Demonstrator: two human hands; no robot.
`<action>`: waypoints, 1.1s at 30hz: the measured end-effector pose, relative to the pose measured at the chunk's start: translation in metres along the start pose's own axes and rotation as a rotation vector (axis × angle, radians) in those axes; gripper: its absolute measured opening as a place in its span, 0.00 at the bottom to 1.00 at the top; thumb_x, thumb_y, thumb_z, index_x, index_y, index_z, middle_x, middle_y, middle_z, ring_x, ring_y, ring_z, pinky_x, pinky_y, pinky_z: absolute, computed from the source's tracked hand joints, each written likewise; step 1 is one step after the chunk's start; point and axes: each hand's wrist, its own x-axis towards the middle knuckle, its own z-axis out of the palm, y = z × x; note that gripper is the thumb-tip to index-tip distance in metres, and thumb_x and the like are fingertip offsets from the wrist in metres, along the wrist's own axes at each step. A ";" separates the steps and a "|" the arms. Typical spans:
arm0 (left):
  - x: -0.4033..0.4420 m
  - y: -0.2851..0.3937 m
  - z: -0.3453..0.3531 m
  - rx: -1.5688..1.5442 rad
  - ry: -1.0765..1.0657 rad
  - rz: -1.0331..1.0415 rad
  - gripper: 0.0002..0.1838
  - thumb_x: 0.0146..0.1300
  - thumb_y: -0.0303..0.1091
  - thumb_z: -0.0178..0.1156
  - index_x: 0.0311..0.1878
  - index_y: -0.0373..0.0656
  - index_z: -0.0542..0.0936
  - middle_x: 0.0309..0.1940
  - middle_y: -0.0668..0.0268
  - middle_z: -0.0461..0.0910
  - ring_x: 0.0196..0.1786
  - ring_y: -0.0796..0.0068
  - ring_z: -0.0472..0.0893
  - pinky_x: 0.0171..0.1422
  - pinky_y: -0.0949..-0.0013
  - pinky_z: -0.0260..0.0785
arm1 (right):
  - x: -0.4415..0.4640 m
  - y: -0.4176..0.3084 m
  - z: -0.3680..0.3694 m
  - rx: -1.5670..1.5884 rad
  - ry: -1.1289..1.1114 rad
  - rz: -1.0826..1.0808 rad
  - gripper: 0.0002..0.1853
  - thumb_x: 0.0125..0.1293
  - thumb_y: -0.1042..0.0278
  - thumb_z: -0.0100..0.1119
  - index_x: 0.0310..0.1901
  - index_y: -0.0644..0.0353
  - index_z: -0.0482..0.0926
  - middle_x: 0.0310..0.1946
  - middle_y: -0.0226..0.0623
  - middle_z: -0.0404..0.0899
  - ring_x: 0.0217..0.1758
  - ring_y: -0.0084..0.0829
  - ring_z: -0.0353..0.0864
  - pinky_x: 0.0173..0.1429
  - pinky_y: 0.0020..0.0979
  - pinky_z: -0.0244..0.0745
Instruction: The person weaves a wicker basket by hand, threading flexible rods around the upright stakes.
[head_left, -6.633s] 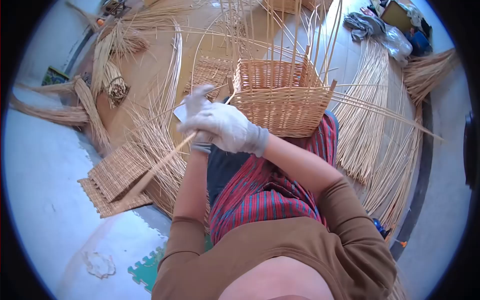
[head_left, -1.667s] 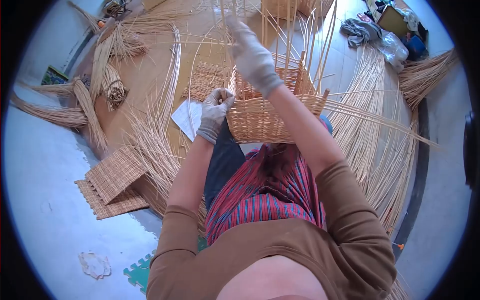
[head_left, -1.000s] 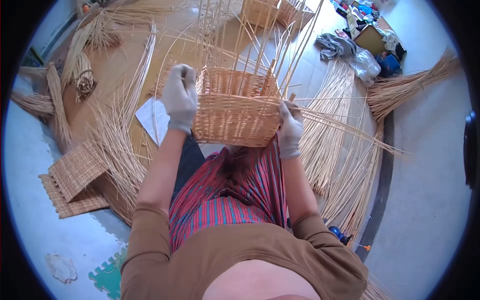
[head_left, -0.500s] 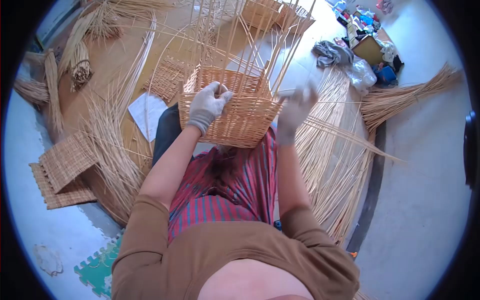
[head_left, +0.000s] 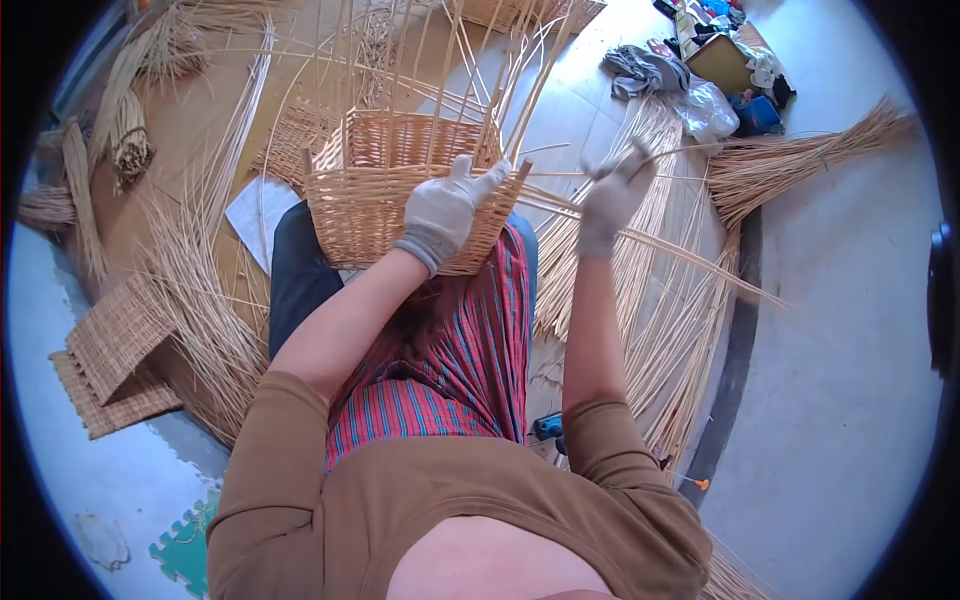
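A half-woven wicker basket [head_left: 360, 215] rests on my lap, its long upright stakes rising from the rim. My gloved left hand [head_left: 440, 215] is closed on its front wall near the right corner, thumb and forefinger at the rim. Out to the right of the basket, my gloved right hand [head_left: 610, 205] is raised, fingers bent around a thin wicker strand [head_left: 685, 150] that sticks out past them to the right. Slight blur softens the right fingertips.
Loose wicker strands [head_left: 665, 290] spread over the floor at right, beside a tied bundle [head_left: 770, 170]. More strands [head_left: 215, 300] and woven panels [head_left: 120, 340] lie at left. A plastic bag [head_left: 705, 110] and piled cloth [head_left: 645, 72] are at the back right.
My left hand has shifted along the rim toward the right corner. The basket appears further left in view, and my right hand is further from its corner.
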 end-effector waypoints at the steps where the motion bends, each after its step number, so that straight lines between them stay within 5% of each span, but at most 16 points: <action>1: -0.002 -0.002 0.001 -0.054 0.049 0.042 0.37 0.68 0.33 0.62 0.78 0.74 0.66 0.63 0.53 0.75 0.38 0.54 0.87 0.42 0.54 0.82 | -0.013 -0.001 -0.007 -0.297 0.034 -0.054 0.20 0.82 0.69 0.41 0.71 0.60 0.67 0.31 0.31 0.77 0.33 0.27 0.80 0.50 0.38 0.85; 3: -0.003 0.008 0.001 -0.100 0.098 0.102 0.36 0.69 0.34 0.61 0.79 0.71 0.67 0.65 0.55 0.75 0.41 0.58 0.88 0.44 0.57 0.82 | -0.027 -0.021 -0.014 -0.166 -0.010 -0.091 0.20 0.80 0.72 0.44 0.70 0.59 0.69 0.28 0.29 0.73 0.31 0.24 0.77 0.49 0.35 0.84; 4: -0.006 0.023 -0.002 -0.474 0.194 0.026 0.34 0.70 0.36 0.62 0.79 0.62 0.67 0.65 0.57 0.76 0.45 0.64 0.87 0.49 0.60 0.82 | -0.041 -0.033 -0.012 -0.039 -0.062 -0.118 0.20 0.78 0.75 0.46 0.68 0.59 0.72 0.26 0.26 0.70 0.29 0.22 0.74 0.47 0.32 0.84; 6: -0.003 0.030 -0.014 -0.852 0.296 -0.048 0.34 0.72 0.38 0.62 0.79 0.54 0.67 0.65 0.59 0.77 0.50 0.69 0.86 0.53 0.63 0.81 | -0.083 -0.045 0.013 -0.261 -0.274 -0.248 0.18 0.75 0.71 0.54 0.64 0.62 0.75 0.37 0.34 0.82 0.34 0.26 0.79 0.50 0.34 0.84; 9: 0.001 0.019 -0.021 -0.590 0.027 -0.027 0.33 0.70 0.39 0.65 0.77 0.44 0.69 0.63 0.58 0.79 0.55 0.70 0.84 0.59 0.65 0.79 | -0.120 -0.054 0.060 -0.560 -0.571 -0.414 0.24 0.69 0.70 0.65 0.65 0.63 0.75 0.42 0.39 0.87 0.42 0.33 0.84 0.53 0.35 0.83; 12: -0.010 0.001 0.020 -1.180 0.460 0.040 0.28 0.78 0.36 0.60 0.76 0.37 0.68 0.65 0.61 0.79 0.65 0.76 0.78 0.61 0.69 0.78 | -0.092 -0.030 0.076 -0.350 -0.478 -0.578 0.32 0.60 0.75 0.68 0.68 0.59 0.75 0.46 0.42 0.88 0.52 0.44 0.85 0.59 0.44 0.78; 13: -0.012 0.008 0.008 -1.653 0.472 -0.163 0.22 0.77 0.31 0.60 0.71 0.36 0.74 0.59 0.62 0.83 0.56 0.78 0.82 0.58 0.72 0.79 | -0.074 -0.041 0.061 -0.589 -0.358 -0.508 0.35 0.59 0.69 0.73 0.69 0.59 0.74 0.44 0.42 0.88 0.52 0.44 0.84 0.61 0.45 0.76; 14: -0.018 -0.005 0.008 -1.650 0.462 -0.155 0.22 0.77 0.31 0.60 0.71 0.36 0.74 0.59 0.62 0.83 0.56 0.78 0.82 0.58 0.72 0.79 | -0.058 -0.046 0.050 -0.823 -0.228 -0.428 0.39 0.57 0.63 0.77 0.71 0.58 0.73 0.42 0.41 0.89 0.53 0.44 0.84 0.64 0.46 0.74; 15: -0.025 -0.032 0.007 -1.586 0.386 -0.269 0.19 0.77 0.31 0.60 0.67 0.36 0.76 0.55 0.61 0.84 0.51 0.77 0.84 0.56 0.71 0.80 | -0.047 -0.029 0.044 -1.019 -0.356 -0.202 0.45 0.52 0.51 0.82 0.70 0.58 0.73 0.36 0.38 0.88 0.48 0.43 0.84 0.64 0.46 0.71; 17: -0.020 -0.046 -0.001 -1.513 0.288 -0.378 0.15 0.78 0.30 0.60 0.63 0.36 0.79 0.52 0.61 0.86 0.46 0.76 0.85 0.54 0.71 0.81 | -0.049 -0.020 0.046 -1.005 -0.323 -0.202 0.42 0.51 0.49 0.81 0.67 0.58 0.76 0.34 0.37 0.87 0.46 0.42 0.84 0.62 0.45 0.71; 19: 0.011 -0.031 -0.030 -1.164 0.496 -0.280 0.11 0.76 0.25 0.60 0.58 0.35 0.80 0.47 0.62 0.86 0.47 0.76 0.85 0.50 0.71 0.80 | -0.056 0.000 0.048 -1.005 -0.223 -0.326 0.31 0.53 0.49 0.79 0.55 0.56 0.80 0.27 0.32 0.83 0.39 0.40 0.84 0.56 0.43 0.71; 21: 0.062 -0.009 -0.037 -1.024 0.536 0.192 0.14 0.73 0.29 0.65 0.58 0.38 0.82 0.48 0.58 0.87 0.44 0.72 0.87 0.47 0.70 0.81 | -0.054 0.008 0.058 -1.049 -0.149 -0.314 0.28 0.54 0.51 0.77 0.54 0.55 0.80 0.25 0.32 0.82 0.37 0.41 0.84 0.55 0.44 0.71; 23: 0.103 0.034 -0.054 -0.755 0.365 0.290 0.21 0.69 0.31 0.67 0.64 0.43 0.80 0.52 0.57 0.86 0.50 0.64 0.86 0.55 0.61 0.79 | -0.050 0.021 0.060 -1.181 -0.046 -0.375 0.20 0.59 0.52 0.72 0.47 0.55 0.81 0.21 0.33 0.80 0.32 0.42 0.84 0.51 0.44 0.71; 27: 0.091 0.064 -0.077 -0.317 0.553 0.333 0.36 0.64 0.33 0.67 0.76 0.50 0.69 0.65 0.59 0.77 0.67 0.57 0.76 0.75 0.51 0.63 | -0.033 0.042 0.066 -1.269 -0.095 -0.177 0.20 0.61 0.44 0.66 0.42 0.54 0.84 0.23 0.38 0.82 0.35 0.42 0.85 0.49 0.41 0.71; 32: 0.036 0.029 0.009 -0.172 0.384 0.196 0.42 0.62 0.34 0.65 0.80 0.47 0.62 0.63 0.58 0.78 0.67 0.59 0.77 0.78 0.49 0.60 | -0.050 0.011 0.066 -1.054 -0.085 -0.352 0.14 0.66 0.51 0.67 0.44 0.51 0.84 0.31 0.36 0.85 0.41 0.43 0.85 0.50 0.42 0.73; 33: 0.036 0.026 0.022 -0.177 0.328 0.157 0.45 0.61 0.35 0.65 0.81 0.45 0.60 0.62 0.57 0.78 0.65 0.59 0.79 0.78 0.48 0.59 | -0.064 0.008 0.065 -0.794 0.025 -0.427 0.13 0.65 0.55 0.69 0.44 0.52 0.83 0.36 0.38 0.85 0.44 0.44 0.84 0.55 0.43 0.73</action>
